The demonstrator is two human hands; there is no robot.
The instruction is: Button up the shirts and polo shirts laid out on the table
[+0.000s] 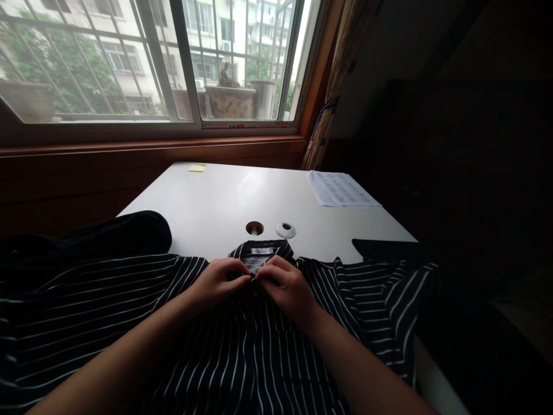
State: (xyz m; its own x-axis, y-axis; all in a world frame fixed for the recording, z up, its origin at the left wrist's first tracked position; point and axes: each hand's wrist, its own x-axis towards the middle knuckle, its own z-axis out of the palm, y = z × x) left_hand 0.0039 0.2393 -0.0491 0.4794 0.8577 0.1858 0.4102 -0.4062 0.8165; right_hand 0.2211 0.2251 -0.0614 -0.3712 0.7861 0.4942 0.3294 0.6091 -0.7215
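Observation:
A dark shirt with thin white stripes lies spread over the table, its collar toward the window and its sleeves out to both sides. A pale label shows inside the neck. My left hand pinches the shirt's front edge just below the collar, thumb against fingers. Close beside it, my right hand pinches the opposite edge at the same spot. The fingertips of both hands nearly meet. Whatever small part of the collar lies between them is hidden.
The white table has a round hole and a loose round cover. Printed sheets lie at the back right, a yellow note at the back left. Dark cloth is bunched at left. A barred window stands behind.

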